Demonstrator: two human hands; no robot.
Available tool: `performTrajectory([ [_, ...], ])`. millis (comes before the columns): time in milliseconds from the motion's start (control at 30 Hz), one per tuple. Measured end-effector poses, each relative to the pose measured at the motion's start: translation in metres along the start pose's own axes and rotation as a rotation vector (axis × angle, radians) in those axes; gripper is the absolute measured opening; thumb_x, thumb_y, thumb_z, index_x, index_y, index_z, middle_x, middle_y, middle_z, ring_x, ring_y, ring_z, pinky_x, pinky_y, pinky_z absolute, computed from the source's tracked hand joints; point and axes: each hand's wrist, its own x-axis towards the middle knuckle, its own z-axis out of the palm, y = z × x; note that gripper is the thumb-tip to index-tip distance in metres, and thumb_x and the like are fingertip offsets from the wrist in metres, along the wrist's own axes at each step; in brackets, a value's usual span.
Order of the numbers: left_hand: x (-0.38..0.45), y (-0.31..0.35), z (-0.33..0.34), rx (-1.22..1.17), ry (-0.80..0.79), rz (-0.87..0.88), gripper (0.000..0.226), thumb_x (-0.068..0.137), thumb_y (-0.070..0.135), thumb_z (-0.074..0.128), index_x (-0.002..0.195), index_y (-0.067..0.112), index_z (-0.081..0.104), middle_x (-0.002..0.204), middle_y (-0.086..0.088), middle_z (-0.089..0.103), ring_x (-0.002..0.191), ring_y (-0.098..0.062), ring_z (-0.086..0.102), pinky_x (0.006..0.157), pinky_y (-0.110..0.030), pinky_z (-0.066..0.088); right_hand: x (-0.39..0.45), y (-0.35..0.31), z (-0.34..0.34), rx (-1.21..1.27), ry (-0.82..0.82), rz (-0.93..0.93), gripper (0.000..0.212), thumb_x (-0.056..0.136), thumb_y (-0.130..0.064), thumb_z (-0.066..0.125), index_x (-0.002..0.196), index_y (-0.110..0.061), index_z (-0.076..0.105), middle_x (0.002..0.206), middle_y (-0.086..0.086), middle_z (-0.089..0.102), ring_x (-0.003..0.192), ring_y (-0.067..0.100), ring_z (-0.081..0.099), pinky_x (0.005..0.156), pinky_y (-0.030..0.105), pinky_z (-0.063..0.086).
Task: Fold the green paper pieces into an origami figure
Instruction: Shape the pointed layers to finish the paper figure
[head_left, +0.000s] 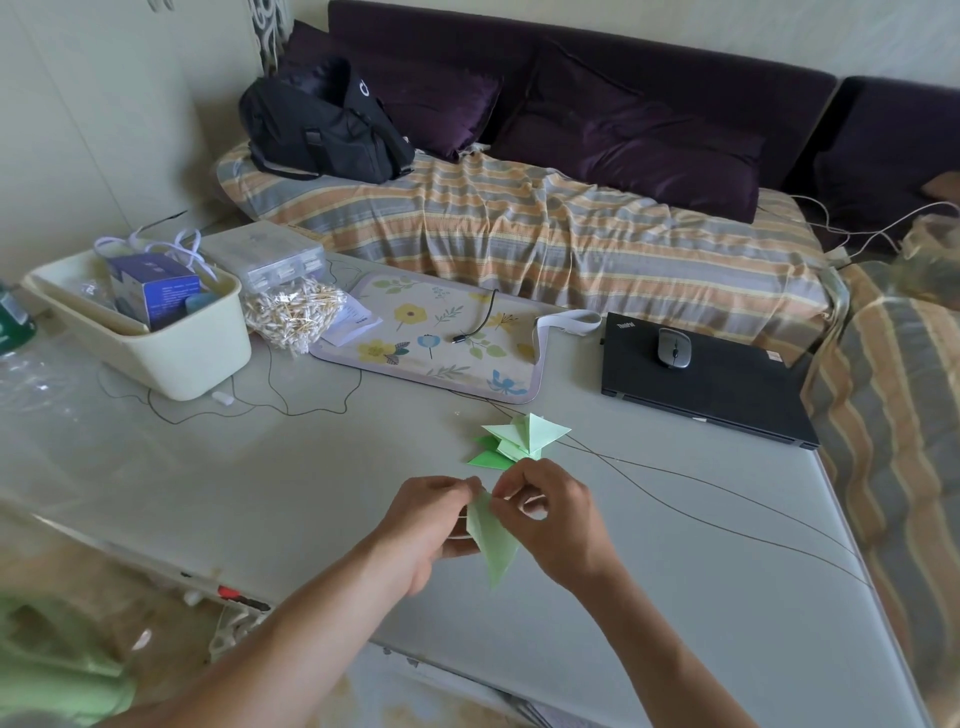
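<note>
Over the pale table (311, 493), both the left hand (431, 525) and right hand (550, 519) pinch the folded green piece (491, 540), long axis pointing toward the person, just nearer than the pile of finished pieces (519, 441).

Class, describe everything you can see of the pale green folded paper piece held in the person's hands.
The pale green folded paper piece is a long, narrow, creased shape tapering to a point that aims down toward the person. It is held above the grey table. The left hand and right hand pinch its upper end; that end is partly hidden by fingers.
</note>
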Motion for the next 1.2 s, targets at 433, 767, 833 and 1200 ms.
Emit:
performTrajectory([
  [433,0.0005,0.0007,0.0024,-0.022,-0.091,0.087,0.020,0.092,-0.003,0.058,0.102,0.001,0.074,0.096,-0.018,0.078,0.089,-0.031,0.077,0.081,-0.039,0.063,0.0017,-0.0024,-0.0022,0.043,0.018,0.117,0.027,0.082,0.003,0.065,0.091,-0.021,0.071,0.078,-0.010,0.070,0.071,0.004,0.063,0.067,0.010,0.048],
  [767,-0.0043,-0.0017,-0.0001,0.001,-0.050,0.172,0.011,0.086,-0.005,0.073,0.097,-0.006,0.071,0.086,-0.016,0.077,0.072,-0.025,0.077,0.060,-0.026,0.060,0.0034,-0.0029,-0.0040,0.143,-0.046,0.310,0.022,0.090,-0.040,0.070,0.076,-0.022,0.072,0.067,-0.009,0.068,0.063,0.006,0.058,0.064,0.025,0.048],
  [833,-0.0047,-0.0014,-0.0001,0.002,-0.039,0.171,0.014,0.084,-0.003,0.076,0.097,-0.005,0.071,0.082,-0.013,0.076,0.070,-0.024,0.077,0.059,-0.027,0.060,0.0028,-0.0020,-0.0036,0.154,-0.078,0.327,0.018,0.087,-0.036,0.073,0.075,-0.022,0.073,0.071,-0.002,0.072,0.065,0.011,0.061,0.070,0.038,0.055],
  [1200,0.0025,-0.0024,-0.0020,0.007,0.080,0.156,0.009,0.091,0.014,0.074,0.088,0.005,0.076,0.087,-0.012,0.079,0.077,-0.022,0.072,0.080,-0.034,0.063,0.0015,-0.0064,-0.0026,0.137,-0.114,0.336,0.014,0.088,-0.024,0.068,0.075,-0.018,0.068,0.076,0.009,0.071,0.062,0.013,0.057,0.063,0.030,0.047],
])
